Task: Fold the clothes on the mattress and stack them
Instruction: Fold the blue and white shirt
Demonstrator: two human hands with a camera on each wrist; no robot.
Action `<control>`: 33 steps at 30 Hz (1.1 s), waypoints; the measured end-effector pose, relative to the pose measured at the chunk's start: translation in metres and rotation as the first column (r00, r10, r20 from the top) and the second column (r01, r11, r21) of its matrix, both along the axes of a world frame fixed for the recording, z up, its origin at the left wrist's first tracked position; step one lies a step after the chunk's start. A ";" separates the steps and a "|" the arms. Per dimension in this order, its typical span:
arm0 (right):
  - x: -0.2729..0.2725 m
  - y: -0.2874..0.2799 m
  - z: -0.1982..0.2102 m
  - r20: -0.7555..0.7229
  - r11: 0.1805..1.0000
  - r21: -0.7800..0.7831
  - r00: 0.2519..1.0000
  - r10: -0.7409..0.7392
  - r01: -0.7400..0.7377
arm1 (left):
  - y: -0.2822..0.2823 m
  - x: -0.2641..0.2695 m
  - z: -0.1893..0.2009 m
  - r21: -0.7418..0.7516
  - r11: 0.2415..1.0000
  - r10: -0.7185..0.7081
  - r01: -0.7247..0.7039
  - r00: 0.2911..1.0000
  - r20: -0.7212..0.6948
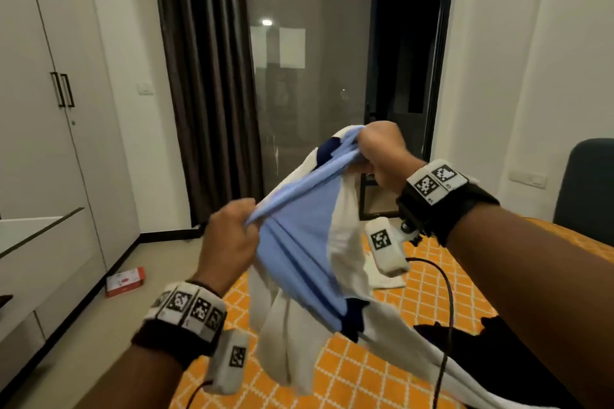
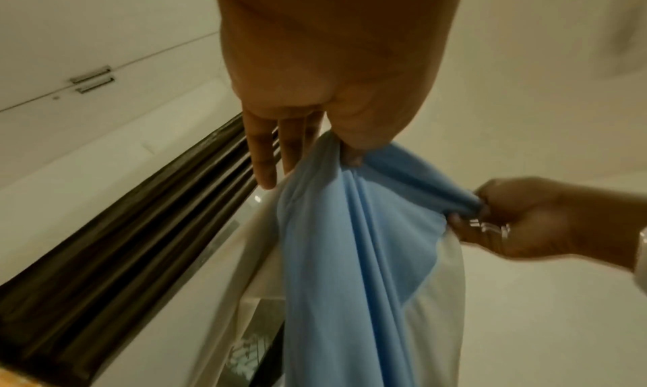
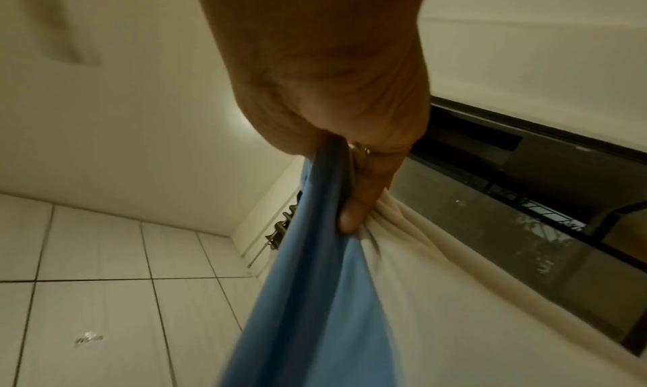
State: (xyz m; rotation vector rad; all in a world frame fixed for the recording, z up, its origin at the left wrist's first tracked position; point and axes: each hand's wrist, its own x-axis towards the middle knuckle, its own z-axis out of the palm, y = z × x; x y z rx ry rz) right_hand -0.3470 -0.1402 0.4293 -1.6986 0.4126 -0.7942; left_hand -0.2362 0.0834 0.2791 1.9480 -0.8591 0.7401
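Bunching a blue-and-cream garment [image 1: 309, 242] in both fists, the person holds it up in the air above the mattress [image 1: 415, 302]. The left hand [image 1: 229, 239] pinches a gathered blue edge between thumb and forefinger; from the left wrist view the other fingers [image 2: 262, 155] hang straighter, lying against the cloth. The right hand [image 1: 382, 156] sits higher, toward one o'clock from the left, its fingers curled tight round another bunch of the same blue edge, with cream fabric pressed under the fingertips [image 3: 350, 216] in the right wrist view. Between the two fists the blue edge runs taut on a slant. Below it the blue panel spreads, flanked by cream cloth, and dark navy patches show at the top near the right fist and lower down at about five o'clock. The cream part hangs in loose folds, and its lower end trails down toward the orange, white-latticed cover of the mattress.

Farther out, a pale folded cloth [image 1: 385, 279] lies flat on the mattress, at about three o'clock from the hanging garment. A dark curtain [image 1: 206, 83] hangs at eleven o'clock beside a glass door [image 1: 315, 70]. White wardrobe doors [image 1: 43, 76] stand at nine o'clock, and a small red-and-white box [image 1: 125, 280] lies on the floor beneath them. A dark blue chair [image 1: 588, 186] stands at three o'clock.
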 end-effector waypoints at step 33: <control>-0.056 -0.014 -0.026 -0.098 0.879 -0.195 0.900 0.424 -0.435 | -0.001 -0.026 0.170 -0.254 0.960 -0.225 0.117 0.863 -0.452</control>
